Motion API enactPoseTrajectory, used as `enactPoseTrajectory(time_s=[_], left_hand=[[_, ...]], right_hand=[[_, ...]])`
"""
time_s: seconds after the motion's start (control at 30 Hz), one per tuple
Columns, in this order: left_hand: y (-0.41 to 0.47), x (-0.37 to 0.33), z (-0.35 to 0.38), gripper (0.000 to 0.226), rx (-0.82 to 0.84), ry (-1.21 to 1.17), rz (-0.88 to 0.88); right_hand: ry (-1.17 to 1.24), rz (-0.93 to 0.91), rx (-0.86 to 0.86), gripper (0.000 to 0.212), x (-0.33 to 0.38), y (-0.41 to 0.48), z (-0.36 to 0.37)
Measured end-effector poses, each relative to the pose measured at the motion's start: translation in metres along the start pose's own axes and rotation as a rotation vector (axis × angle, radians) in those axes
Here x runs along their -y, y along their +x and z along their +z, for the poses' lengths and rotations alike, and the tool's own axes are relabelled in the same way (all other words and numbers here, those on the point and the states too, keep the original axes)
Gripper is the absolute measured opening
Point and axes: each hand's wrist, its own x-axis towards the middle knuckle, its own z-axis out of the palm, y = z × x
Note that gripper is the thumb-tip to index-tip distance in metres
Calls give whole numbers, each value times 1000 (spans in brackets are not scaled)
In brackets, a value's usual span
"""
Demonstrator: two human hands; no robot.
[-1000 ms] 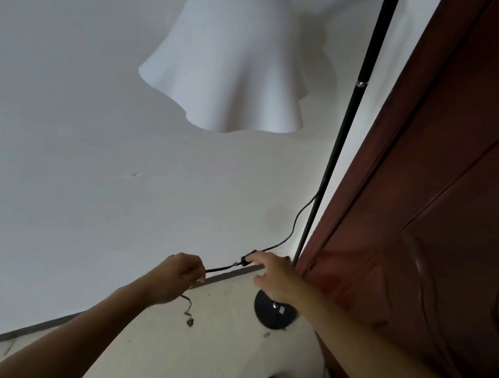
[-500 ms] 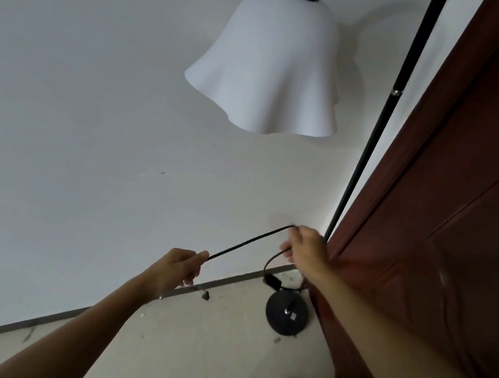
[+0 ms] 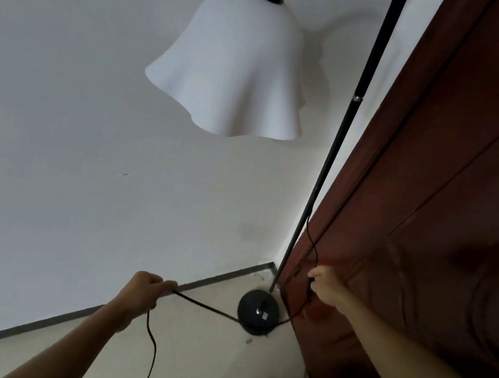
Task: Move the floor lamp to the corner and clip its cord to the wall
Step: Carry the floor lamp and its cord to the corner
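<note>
The thin black cord [image 3: 206, 307] runs low across the frame from the left hand [image 3: 140, 291], closed on it at lower centre, past the black round lamp base [image 3: 258, 312] to the right hand [image 3: 326, 284], gripping it against the reddish-brown wooden door [image 3: 433, 218].

Lamp base [image 3: 258, 311] stands in the corner between wall [image 3: 71, 128] and door [image 3: 433, 218]
</note>
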Motion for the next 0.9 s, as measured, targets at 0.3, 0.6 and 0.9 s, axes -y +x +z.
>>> enactPoseTrajectory(time_s=[0.3, 0.6, 0.9], left_hand=[[6, -17, 32, 35, -47, 4, -47], [0, -24, 63, 35, -250, -111, -240], [-64, -7, 53, 57, -451, -184, -341]], right_hand=[[356, -351, -244, 45, 86, 74, -43], [485, -505, 101, 59, 109, 103, -29], [414, -706, 287, 60, 162, 43, 28]])
